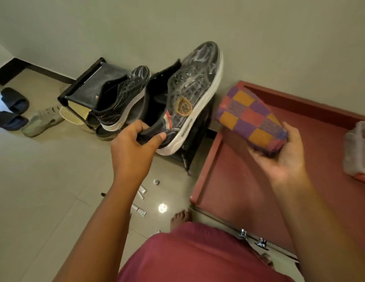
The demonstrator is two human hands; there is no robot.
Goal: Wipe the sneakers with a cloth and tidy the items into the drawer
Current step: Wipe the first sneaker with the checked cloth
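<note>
Maroon fabric [198,259] of the person's clothing fills the bottom of the view, with bare toes [180,217] showing just above it on the pale tiled floor [45,180].

Left hand [132,147]: fingers and thumb are curled round the heel collar of a black sneaker [187,98], holding it up in the air with its toe pointing away toward the wall and its white sole turned to the right. White scuff marks streak the toe, and a round gold badge sits on its side.

Right hand [283,155]: palm up, it cups a folded checked cloth [251,119] in purple, orange and red, fingers bent round its near end. Hand and cloth hang over the open reddish drawer [228,180], apart from the lifted sneaker.

A second sneaker [124,98], equally scuffed, rests on top of a black rack [86,86] just left of the held one. Under and beside the rack lie a grey shoe [43,123] and dark slides [12,108].

Several small tubes [139,210] lie scattered on the floor between the forearms. A clear plastic container [358,151] sits in the drawer at the right edge. Two chrome knobs [252,238] show on the drawer's near front.
</note>
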